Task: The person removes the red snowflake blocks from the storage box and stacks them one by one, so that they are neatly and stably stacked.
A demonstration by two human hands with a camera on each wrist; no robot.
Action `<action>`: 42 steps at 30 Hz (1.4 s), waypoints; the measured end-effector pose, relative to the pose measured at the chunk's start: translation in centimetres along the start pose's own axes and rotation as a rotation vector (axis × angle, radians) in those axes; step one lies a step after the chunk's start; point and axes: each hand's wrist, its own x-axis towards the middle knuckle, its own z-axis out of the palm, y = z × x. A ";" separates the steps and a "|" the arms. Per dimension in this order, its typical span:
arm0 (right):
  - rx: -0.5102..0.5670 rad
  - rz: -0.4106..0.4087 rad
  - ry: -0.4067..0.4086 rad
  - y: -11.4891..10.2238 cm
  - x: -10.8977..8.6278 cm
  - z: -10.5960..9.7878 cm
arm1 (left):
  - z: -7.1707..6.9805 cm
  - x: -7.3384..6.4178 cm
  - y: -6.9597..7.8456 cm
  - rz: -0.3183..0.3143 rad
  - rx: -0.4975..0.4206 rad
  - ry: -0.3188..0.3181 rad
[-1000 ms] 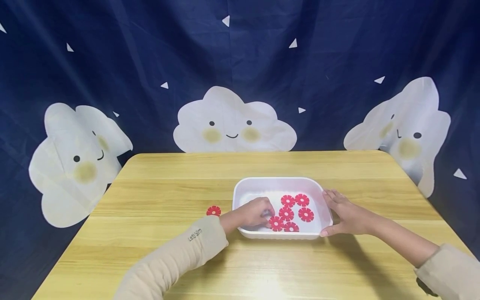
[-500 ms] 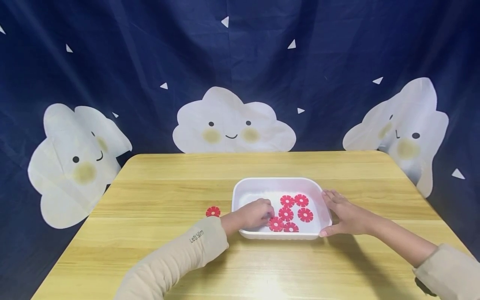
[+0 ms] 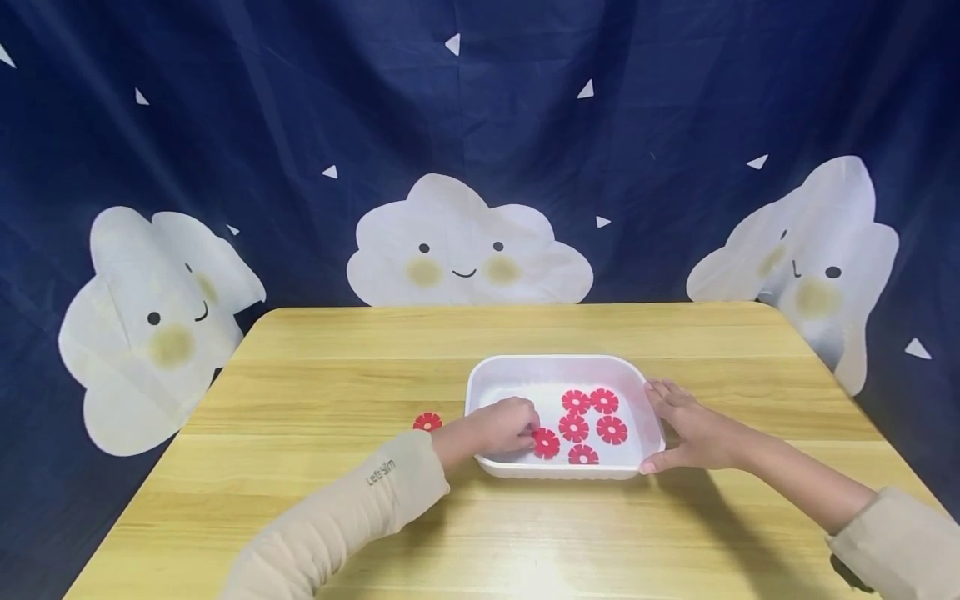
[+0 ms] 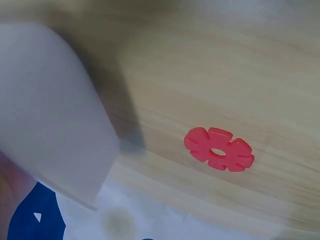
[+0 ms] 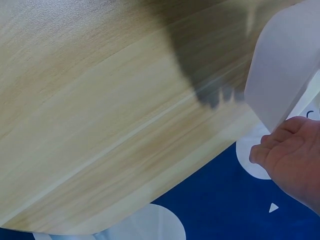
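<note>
Left hand [image 3: 510,423] pinches 1 red flower [image 3: 550,448] inside white box [image 3: 562,472]; right hand [image 3: 693,433] spread against box's right end. Flower shifted leftward, apparently now parted from 5 other flowers [image 3: 567,428]. Stray flower [image 4: 231,153] on table [image 3: 337,383], left.

I face a dark navy cloth backdrop [image 3: 300,92], softly creased and scattered with small white triangles [image 3: 586,89]. Before me is a pale yellow wood-grained table [image 3: 337,375] with rounded far corners, a faint glare of light on its near part. Beyond it I see three smiling white clouds: a left cloud [image 3: 123,333], a middle cloud [image 3: 465,221] meeting the table's far edge, and a right cloud [image 3: 813,225].
</note>
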 end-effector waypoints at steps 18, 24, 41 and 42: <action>-0.006 -0.008 -0.004 0.1 -0.1 0.1 | -1.4 -2.3 -1.2 0.065 -0.014 0.169; -0.015 -0.005 -0.008 0.1 0.0 0.0 | -2.2 -3.9 -1.5 0.078 -0.019 0.233; -0.021 0.011 -0.021 -0.1 0.1 -0.1 | -3.2 -7.7 -3.7 -0.028 -0.096 0.438; -0.022 0.012 -0.023 -0.1 0.1 -0.1 | -3.1 -8.0 -3.8 -0.041 -0.108 0.447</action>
